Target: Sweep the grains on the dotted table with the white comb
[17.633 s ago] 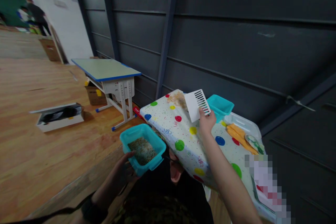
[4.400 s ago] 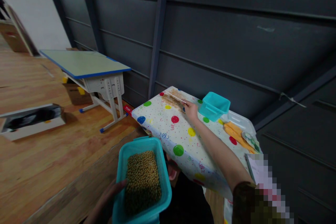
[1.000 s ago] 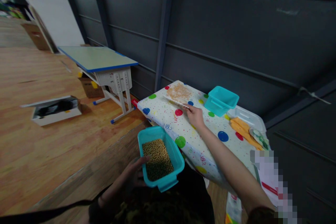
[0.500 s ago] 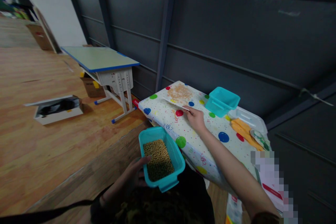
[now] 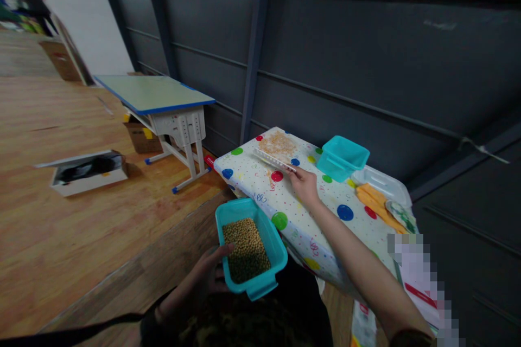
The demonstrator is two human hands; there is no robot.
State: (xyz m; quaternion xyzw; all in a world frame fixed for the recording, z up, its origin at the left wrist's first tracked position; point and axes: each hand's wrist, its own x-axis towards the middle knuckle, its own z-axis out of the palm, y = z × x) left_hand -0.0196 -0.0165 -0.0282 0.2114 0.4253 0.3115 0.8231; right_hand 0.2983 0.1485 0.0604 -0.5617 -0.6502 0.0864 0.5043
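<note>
My left hand (image 5: 205,271) grips the left side of a turquoise plastic container (image 5: 271,233), its thumb over the rim. Inside lie many small round, yellow-green dried beans (image 5: 246,244); the container is at the near edge of the table, over my lap. My right hand (image 5: 303,180) is closed on one end of a thin, flat white strip (image 5: 274,160) with a row of small marks or holes along it. The strip is held above the tablecloth, its far end by a spread of light brown crumbs or grains (image 5: 278,143).
On the dotted tablecloth (image 5: 301,209) stand a second turquoise container (image 5: 344,158), a clear plastic lid (image 5: 391,187), an orange cloth (image 5: 376,203) and a white-green round item (image 5: 401,216). A dark panelled wall (image 5: 366,65) borders the table. A school desk (image 5: 157,92) and open box (image 5: 89,173) are leftward.
The white strip has turned in my right hand, so more of its marked face shows. My left hand keeps its hold on the container. The view has shifted slightly.
</note>
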